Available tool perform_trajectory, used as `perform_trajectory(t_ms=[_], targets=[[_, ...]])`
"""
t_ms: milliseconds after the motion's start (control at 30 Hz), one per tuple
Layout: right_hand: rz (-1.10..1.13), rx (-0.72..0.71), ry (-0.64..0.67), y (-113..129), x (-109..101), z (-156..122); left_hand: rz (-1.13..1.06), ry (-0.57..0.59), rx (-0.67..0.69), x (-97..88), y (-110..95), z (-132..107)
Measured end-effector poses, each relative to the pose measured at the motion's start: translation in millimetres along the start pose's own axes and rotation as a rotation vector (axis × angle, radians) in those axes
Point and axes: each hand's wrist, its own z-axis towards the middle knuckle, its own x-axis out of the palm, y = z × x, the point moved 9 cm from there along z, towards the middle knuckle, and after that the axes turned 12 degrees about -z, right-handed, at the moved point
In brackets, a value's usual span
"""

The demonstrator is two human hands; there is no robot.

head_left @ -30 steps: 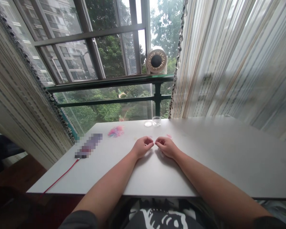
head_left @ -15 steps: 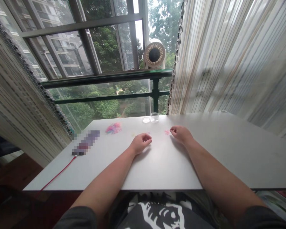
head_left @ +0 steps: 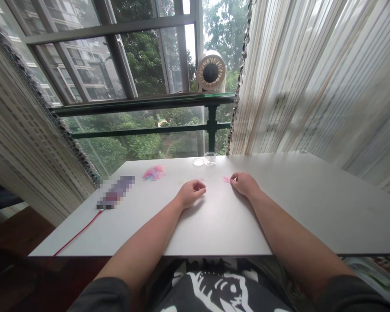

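My right hand (head_left: 245,184) rests on the white table with thumb and fingertips pinched together at the edge of a little cluster of thin pink bands (head_left: 226,179), which look like small elastics. To its left, my left hand (head_left: 191,193) is curled with thumb and forefinger closed; whatever they hold is too small to make out. Just behind the left hand lies a faint pinkish-purple bit (head_left: 202,179), and a pale yellow bit (head_left: 180,182) is beside it. Farther left sits a loose multicoloured pile (head_left: 154,172) of similar fine pieces, mostly pink and blue.
At the table's (head_left: 312,208) back edge stand a clear round container (head_left: 210,159) and its flat clear lid (head_left: 198,162). A blurred-out phone-like device (head_left: 116,192) with a red cable (head_left: 78,234) lies at the left. A white fan (head_left: 211,71) is by the window railing.
My right fingertips have moved slightly left and down onto the pink cluster, whose shape has shifted. My left hand stays almost where it was. The whole view has tilted slightly.
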Motion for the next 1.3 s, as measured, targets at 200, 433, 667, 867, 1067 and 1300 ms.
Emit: perform_trajectory(t_ms=[200, 433, 667, 867, 1067, 1300], targets=[[0.128, 0.036, -0.042, -4.3, -4.7, -0.5, 0.007, -0.006, 0.009, -1.3, -0.1, 0.2], [0.398, -0.075, -0.092, 25.1, -18.9, -10.5, 0.037, 0.002, 0.016, -4.6, -4.5, -1.1], [0.478, -0.448, 0.166, 100.2, -6.1, -44.6, 0.172, -0.058, 0.022, -43.6, 1.5, 1.9], [0.481, -0.433, 0.224, 102.1, 0.3, -45.3, 0.315, -0.351, -0.139, -145.5, 36.1, -5.4], [0.478, -0.415, 0.240, 100.6, 0.2, -44.0, 0.438, -0.803, -0.317, -231.8, 71.7, -44.3], [0.467, -0.414, 0.238, 100.3, 1.3, -42.9, 0.463, -0.556, -0.209, -184.8, 67.9, -19.9]])
